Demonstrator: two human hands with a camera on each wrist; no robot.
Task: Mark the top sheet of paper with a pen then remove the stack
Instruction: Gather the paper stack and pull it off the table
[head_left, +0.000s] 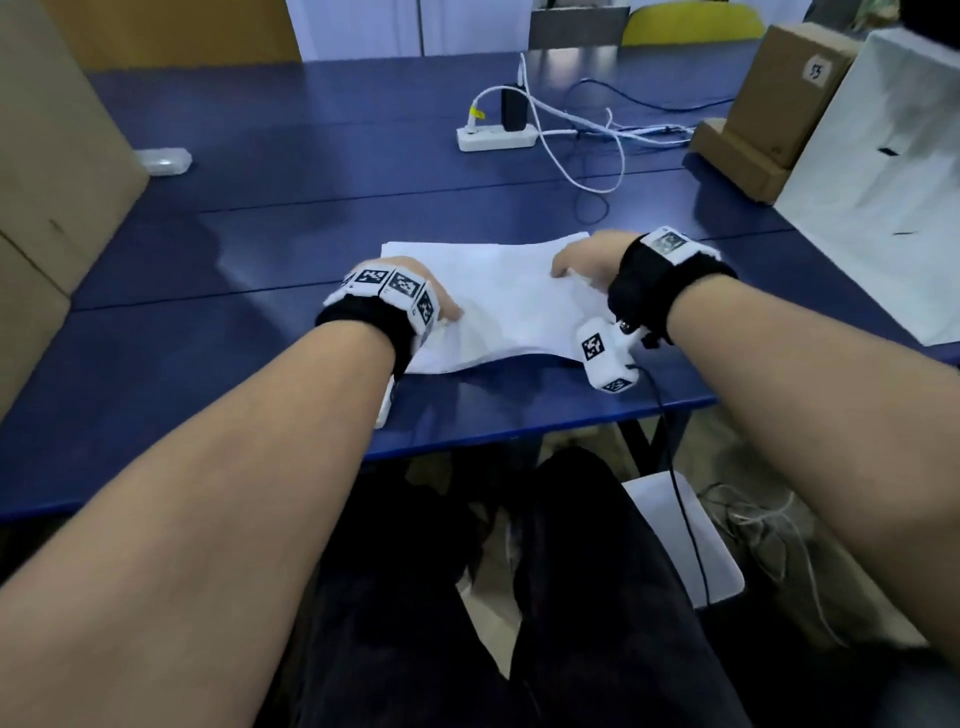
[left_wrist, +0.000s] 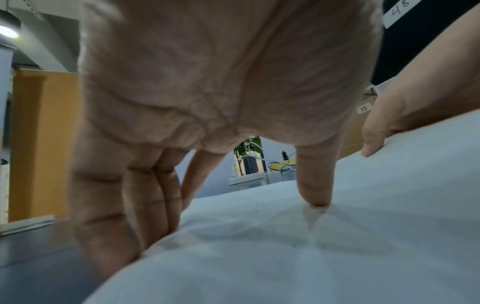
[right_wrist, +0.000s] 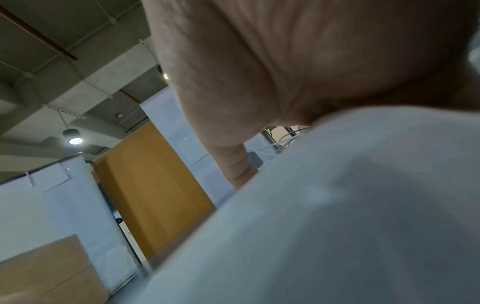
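Reaches forward with both forearms. Pinches left edge of stack (head_left: 509, 306) with left hand (head_left: 441, 293), fingers (left_wrist: 103, 205) tucked beneath, thumb (left_wrist: 314, 181) pressed on top. Grips right edge of stack with right hand (head_left: 584, 257), thumb on top, remaining fingers hidden.

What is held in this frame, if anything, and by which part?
The stack of paper: the left hand pinches its left edge, thumb on top; the right hand grips its lifted right edge.

Right hand (head_left: 587, 258) fingertips hidden beneath stack (head_left: 509, 312) (wrist view blurred).
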